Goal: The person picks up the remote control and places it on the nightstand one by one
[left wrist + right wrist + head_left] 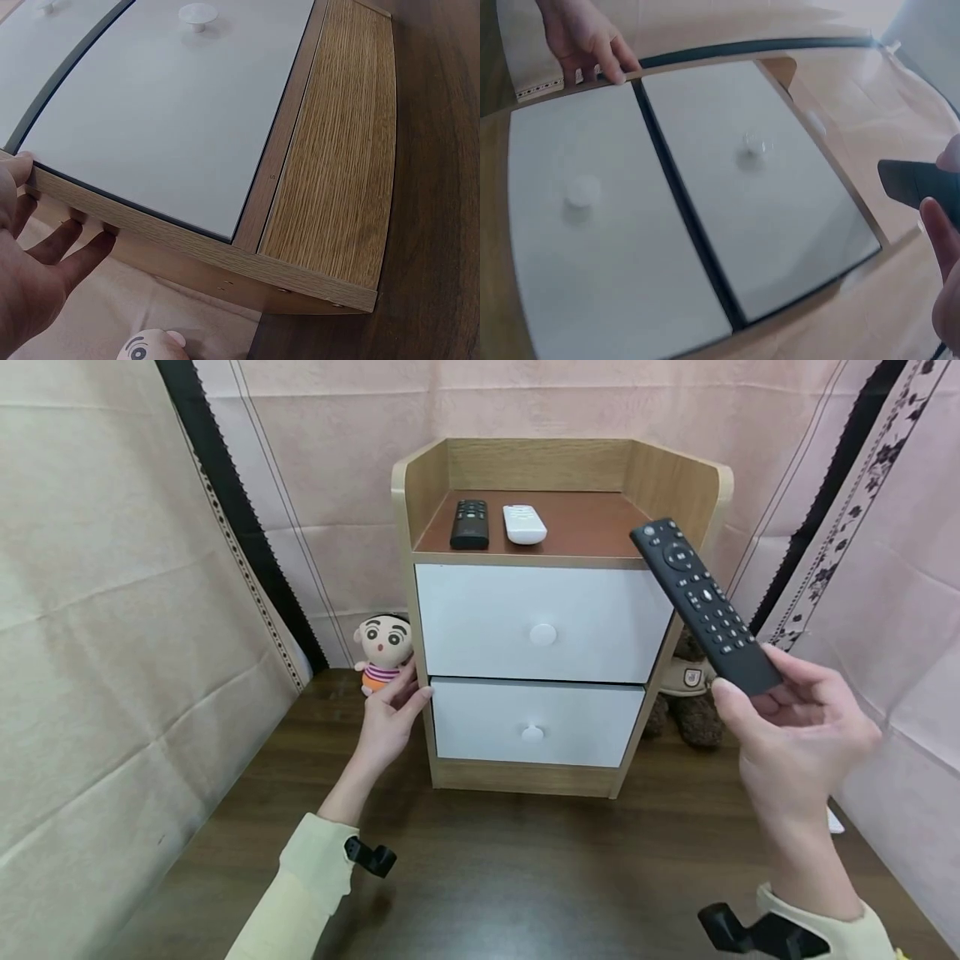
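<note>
A small wooden cabinet (525, 777) with two white drawers stands on the table, both drawers closed. The right hand (802, 727) pinches the lower end of a long black remote (705, 602) between thumb and fingers, holding it up in front of the cabinet's right side. At the cabinet's left edge, the left hand (390, 718) rests its fingers on the side panel, thumb at the front edge, as the left wrist view also shows. On the brown top shelf lie a smaller black remote (470, 525) and a white remote (524, 525).
A doll (384, 647) with a striped shirt is left of the cabinet, beside the left hand. A brown plush toy (697, 718) sits partly hidden behind its right side. Pale cloth (135, 610) hangs around the wooden table (525, 877). A white item (835, 821) lies by the right wrist.
</note>
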Available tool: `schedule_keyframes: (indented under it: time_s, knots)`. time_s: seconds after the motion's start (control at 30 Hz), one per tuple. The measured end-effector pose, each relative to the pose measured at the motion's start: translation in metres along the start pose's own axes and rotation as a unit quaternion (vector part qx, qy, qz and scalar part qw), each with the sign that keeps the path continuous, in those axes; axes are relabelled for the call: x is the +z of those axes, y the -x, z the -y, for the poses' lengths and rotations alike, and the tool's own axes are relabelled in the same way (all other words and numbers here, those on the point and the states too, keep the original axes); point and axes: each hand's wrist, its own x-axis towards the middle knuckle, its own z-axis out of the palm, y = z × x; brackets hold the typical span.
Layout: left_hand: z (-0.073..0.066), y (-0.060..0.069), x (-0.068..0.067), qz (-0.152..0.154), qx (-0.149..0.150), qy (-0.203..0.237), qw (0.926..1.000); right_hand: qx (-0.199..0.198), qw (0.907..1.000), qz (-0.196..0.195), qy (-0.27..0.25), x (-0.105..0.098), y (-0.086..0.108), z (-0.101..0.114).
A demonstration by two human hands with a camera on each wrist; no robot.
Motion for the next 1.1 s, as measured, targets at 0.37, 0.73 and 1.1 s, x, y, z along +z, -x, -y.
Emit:
schedule_keyframes:
  time_s: [0.37, 0.73, 1.1]
  knots:
    - [-0.001, 0.000, 0.001, -0.001, 0.009, -0.003, 1.0000, -0.010, 0.9843, 0.035, 0.173, 0.052, -0.029, 0.002]
    - [-0.002, 0.000, 0.000, 0.002, 0.015, 0.001, 0.9999, -0.004, 0.9798, 0.039, 0.196, 0.101, -0.056, -0.007]
    - [-0.001, -0.001, 0.000, 0.002, 0.016, 0.003, 0.9999, -0.003, 0.9760, 0.064, 0.208, 0.125, -0.064, -0.016]
